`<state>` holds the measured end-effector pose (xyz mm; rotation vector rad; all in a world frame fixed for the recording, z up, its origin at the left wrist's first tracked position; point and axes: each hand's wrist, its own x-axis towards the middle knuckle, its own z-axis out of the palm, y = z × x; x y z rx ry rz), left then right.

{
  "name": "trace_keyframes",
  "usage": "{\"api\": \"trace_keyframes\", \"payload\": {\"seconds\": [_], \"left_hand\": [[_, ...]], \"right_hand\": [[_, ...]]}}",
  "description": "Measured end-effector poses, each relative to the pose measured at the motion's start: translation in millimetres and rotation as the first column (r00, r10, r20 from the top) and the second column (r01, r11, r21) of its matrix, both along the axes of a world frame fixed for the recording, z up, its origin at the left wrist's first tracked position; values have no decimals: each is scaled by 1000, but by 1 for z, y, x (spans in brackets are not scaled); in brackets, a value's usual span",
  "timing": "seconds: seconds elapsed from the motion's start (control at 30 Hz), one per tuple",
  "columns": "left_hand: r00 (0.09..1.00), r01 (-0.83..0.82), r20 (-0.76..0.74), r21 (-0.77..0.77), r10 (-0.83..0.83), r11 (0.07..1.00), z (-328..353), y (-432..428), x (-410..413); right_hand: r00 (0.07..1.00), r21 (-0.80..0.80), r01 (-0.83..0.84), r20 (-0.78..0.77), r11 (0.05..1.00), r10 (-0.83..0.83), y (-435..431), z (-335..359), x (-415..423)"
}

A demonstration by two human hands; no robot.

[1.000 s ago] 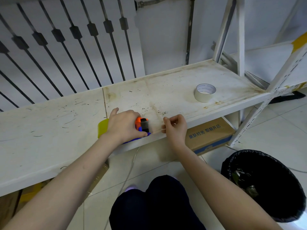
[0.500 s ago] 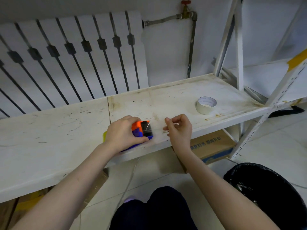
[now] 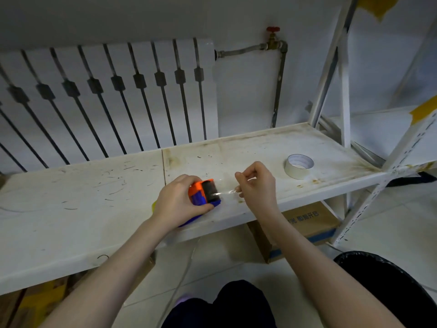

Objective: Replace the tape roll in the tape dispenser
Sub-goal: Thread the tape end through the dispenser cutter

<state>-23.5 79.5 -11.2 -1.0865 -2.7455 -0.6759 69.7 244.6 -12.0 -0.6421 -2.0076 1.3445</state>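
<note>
An orange and blue tape dispenser (image 3: 203,193) with a black roller rests on the white shelf (image 3: 94,209) near its front edge. My left hand (image 3: 176,202) is wrapped around it from the left and hides most of its body. A thin strip of clear tape (image 3: 225,192) runs from the roller to my right hand (image 3: 256,183), whose fingertips pinch its free end just right of the dispenser. A white tape roll (image 3: 298,166) lies flat on the shelf further right, apart from both hands.
A radiator (image 3: 106,98) and a pipe with a red valve (image 3: 273,35) stand behind the shelf. A white rack upright (image 3: 387,166) rises at the right. A cardboard box (image 3: 305,223) sits under the shelf, and a black-lined bin (image 3: 387,287) stands at the lower right.
The view has tilted upward, showing more wall. My right hand has kept its pinch on the tape end, now held slightly higher above the shelf. My left hand has stayed on the dispenser.
</note>
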Motion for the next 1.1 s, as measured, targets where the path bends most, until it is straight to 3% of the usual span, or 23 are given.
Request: {"api": "trace_keyframes", "payload": {"seconds": [0.2,0.6,1.1], "left_hand": [[1000,-15,25,74,13,997,4,-5,1],[990,-28,143,226,-5,974,7,-14,-3],[951,-59,301,409,-73,911,5,-29,-4]], "right_hand": [[997,64,10,-74,998,-5,-5,0,-4],[997,-307,-80,-48,948,69,-5,3,-18],[985,-428,-136,40,893,170,-40,-18,-39]]}}
